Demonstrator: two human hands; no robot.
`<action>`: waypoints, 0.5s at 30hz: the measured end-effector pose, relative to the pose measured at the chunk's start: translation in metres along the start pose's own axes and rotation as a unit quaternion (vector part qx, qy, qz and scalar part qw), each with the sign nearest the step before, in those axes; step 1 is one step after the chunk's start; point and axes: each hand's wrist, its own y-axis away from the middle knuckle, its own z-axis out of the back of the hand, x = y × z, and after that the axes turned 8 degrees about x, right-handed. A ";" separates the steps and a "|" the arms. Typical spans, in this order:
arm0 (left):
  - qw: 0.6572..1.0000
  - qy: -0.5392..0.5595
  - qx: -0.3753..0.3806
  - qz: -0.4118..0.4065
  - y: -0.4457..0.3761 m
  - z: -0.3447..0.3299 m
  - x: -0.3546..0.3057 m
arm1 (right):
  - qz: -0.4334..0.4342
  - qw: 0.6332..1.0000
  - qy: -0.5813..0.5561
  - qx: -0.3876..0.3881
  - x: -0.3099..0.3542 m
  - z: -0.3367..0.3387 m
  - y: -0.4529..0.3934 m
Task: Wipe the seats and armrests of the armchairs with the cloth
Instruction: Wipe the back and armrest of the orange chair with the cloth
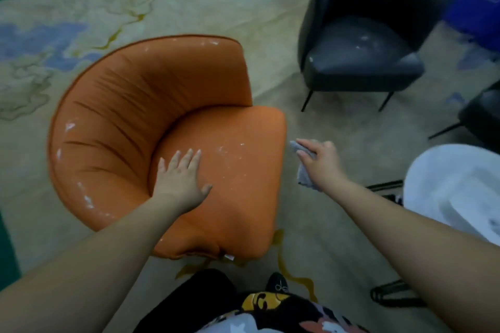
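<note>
Left hand (180, 178): fingers spread flat on orange armchair (140, 105) seat, likely bracing. Right hand (320, 162): fingers clamped on grey cloth (304, 177), off seat edge, poised to wipe.

I counted one orange armchair (167, 127), one full dark grey armchair (362, 43) and part of a second dark one (481, 113) at the right edge. There was one grey cloth (304, 170), one white seat (454, 192), and two hands, the left (180, 178) and the right (322, 162).
</note>
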 end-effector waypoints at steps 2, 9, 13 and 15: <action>0.999 0.020 0.005 0.031 0.002 -0.003 0.011 | 0.030 0.999 0.006 0.031 0.011 -0.010 -0.024; 0.991 0.072 0.020 0.107 -0.022 -0.019 0.048 | 0.085 0.992 0.022 0.087 0.051 -0.048 -0.090; 0.990 0.082 0.016 0.115 -0.036 -0.024 0.056 | 0.105 0.988 0.048 0.105 0.063 -0.061 -0.121; 0.988 0.093 0.015 0.126 -0.041 -0.024 0.056 | 0.111 0.985 0.061 0.117 0.067 -0.065 -0.136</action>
